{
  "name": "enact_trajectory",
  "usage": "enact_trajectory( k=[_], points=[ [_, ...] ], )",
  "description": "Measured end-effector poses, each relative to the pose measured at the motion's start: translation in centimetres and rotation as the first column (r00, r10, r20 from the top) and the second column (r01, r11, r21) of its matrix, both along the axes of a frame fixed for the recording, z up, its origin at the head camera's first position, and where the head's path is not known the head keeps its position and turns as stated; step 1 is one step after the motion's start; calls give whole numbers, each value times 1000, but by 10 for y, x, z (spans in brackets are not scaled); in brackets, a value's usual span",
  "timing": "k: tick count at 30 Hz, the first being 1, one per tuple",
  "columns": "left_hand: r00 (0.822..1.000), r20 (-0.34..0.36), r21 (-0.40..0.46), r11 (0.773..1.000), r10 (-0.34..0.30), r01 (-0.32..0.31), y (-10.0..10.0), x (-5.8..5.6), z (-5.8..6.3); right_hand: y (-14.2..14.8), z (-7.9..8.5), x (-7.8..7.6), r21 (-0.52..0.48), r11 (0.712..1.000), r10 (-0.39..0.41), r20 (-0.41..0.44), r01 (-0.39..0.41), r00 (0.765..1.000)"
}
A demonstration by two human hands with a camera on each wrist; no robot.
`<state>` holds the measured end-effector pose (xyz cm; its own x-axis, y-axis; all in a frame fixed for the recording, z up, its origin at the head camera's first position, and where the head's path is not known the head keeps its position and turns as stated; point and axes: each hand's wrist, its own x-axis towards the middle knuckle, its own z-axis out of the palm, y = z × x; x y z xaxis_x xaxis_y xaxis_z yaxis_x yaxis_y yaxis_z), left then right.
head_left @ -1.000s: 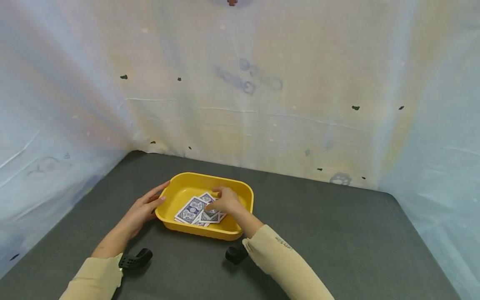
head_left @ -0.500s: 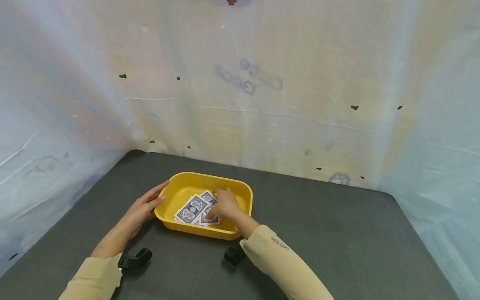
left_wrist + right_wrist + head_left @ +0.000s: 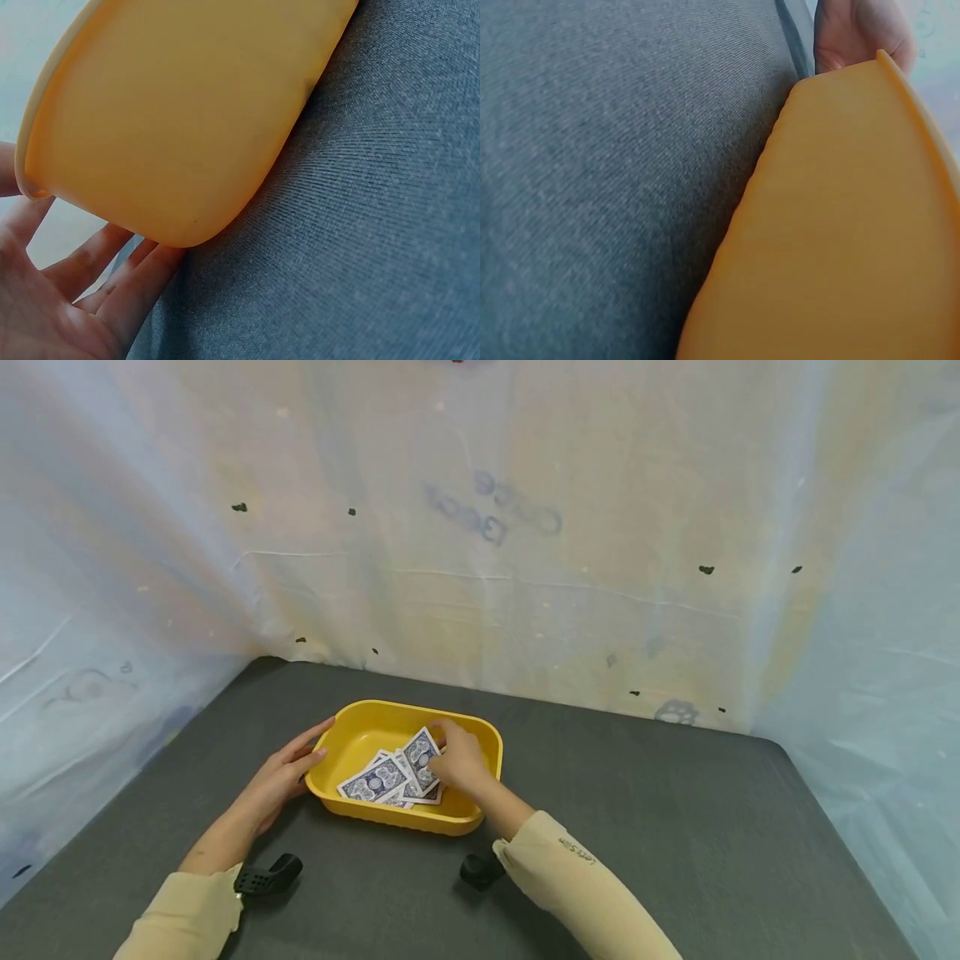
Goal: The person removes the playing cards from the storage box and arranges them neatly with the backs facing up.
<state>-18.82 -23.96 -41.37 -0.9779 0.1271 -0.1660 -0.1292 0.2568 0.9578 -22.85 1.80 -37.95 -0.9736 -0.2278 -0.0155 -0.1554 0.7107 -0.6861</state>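
Note:
A yellow plastic bin [image 3: 352, 808] stands on the dark table, with several blue-backed playing cards [image 3: 375, 781] overlapping inside it. My left hand [image 3: 276, 787] rests against the bin's left end, fingers extended and touching near the rim; the left wrist view has these fingers [image 3: 94, 262] spread along the outer wall. My right hand [image 3: 461, 762] reaches into the bin and pinches one playing card [image 3: 421, 760], tilted up over the others. In the right wrist view the bin's wall hides the right hand, and part of the left hand [image 3: 859, 34] shows past its far end.
A dark grey cloth [image 3: 660, 827] covers the table around the bin. Pale, patterned sheeting [image 3: 540, 610] hangs along the back and sides. A black wrist device [image 3: 270, 875] sits by the left wrist, another black device [image 3: 480, 870] by the right.
The right hand, earlier over the right-hand cards, now holds one card tilted up. The large card at the left has turned and shifted left. The left hand stays at the bin's end.

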Motion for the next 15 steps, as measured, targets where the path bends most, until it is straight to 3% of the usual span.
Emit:
enact_trajectory(
  k=[7,15],
  points=[
    [1000,1,12,1000,4,-4,-2,2,1,7,3,1,-90,996,5,30,-2,1000],
    [1000,-31,17,1000,-7,7,-2,0,-1,25,10,3,-159,987,-1,-13,-1,1000]
  ],
)
